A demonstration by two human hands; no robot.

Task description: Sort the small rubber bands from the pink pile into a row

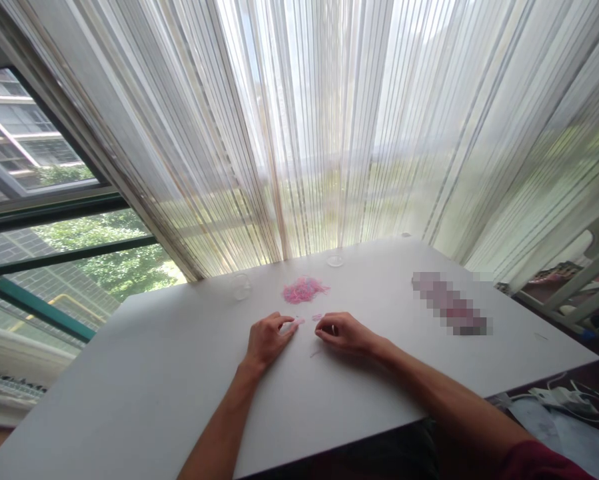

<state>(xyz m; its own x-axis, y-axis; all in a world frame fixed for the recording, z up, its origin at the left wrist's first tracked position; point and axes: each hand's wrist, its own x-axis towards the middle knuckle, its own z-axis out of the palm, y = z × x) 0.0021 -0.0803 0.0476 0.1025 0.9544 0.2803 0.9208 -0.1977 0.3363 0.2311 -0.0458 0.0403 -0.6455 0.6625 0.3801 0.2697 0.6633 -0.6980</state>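
Observation:
My left hand (269, 340) rests on the white table, thumb and index finger closed at the end of a small pale pink piece (300, 321). To its right, my right hand (345, 331) is curled with the fingertips pinched together; whatever they hold, if anything, is too small to make out. Just beyond those fingertips lies another small pinkish piece (318, 317). A thin pink strand (314, 355) lies on the table nearer to me, below the right hand. Behind both hands is a loose heap of pink and bluish strands (304, 290).
Toward the window side of the white table (144, 380) stand a clear round dish (240, 287) and a second clear dish (336, 261). A pixelated reddish object (449, 303) lies to the right. Striped sheer curtains (319, 133) hang along the far edge.

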